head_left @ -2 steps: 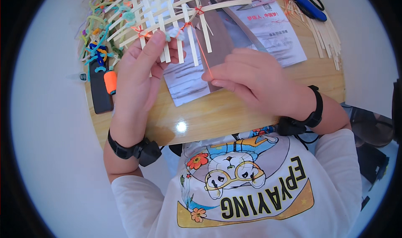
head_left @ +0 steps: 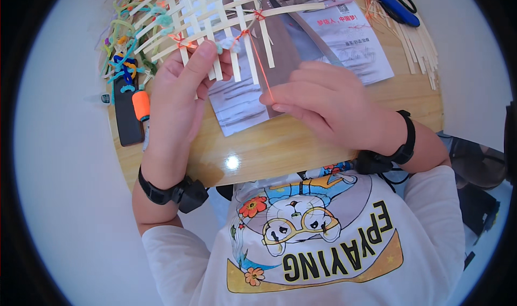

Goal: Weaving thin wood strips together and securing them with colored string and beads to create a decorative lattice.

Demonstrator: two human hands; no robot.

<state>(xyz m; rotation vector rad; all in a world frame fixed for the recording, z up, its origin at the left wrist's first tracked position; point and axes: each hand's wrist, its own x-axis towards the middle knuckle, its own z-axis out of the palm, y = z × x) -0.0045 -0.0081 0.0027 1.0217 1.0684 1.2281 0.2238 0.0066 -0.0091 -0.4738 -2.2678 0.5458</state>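
A lattice of pale woven strips [head_left: 225, 16] reaches past the top edge of the picture. My left hand [head_left: 186, 77] grips its near edge, the thumb on top and the fingers curled underneath. Orange and red thread ties several crossings, and pale fluffy yarn [head_left: 228, 44] lies along the edge beside my thumb. From a knot there, an orange thread [head_left: 262, 69] runs taut down to my right hand [head_left: 323, 102], which pinches its end between thumb and forefinger. The left fingertips are partly hidden behind the strips.
Beneath the lattice lies a printed sheet [head_left: 371, 64] on the wooden table [head_left: 280, 150]. At left are colourful pipe-cleaner pieces [head_left: 125, 31], an orange thread spool [head_left: 141, 106] and a dark flat bar [head_left: 128, 125]. Blue-handled pliers [head_left: 392, 4] rest by loose strips [head_left: 423, 50] at right.
The lattice has shifted very slightly to the right at its near edge, with my left hand. My right hand holds the thread in nearly the same place.
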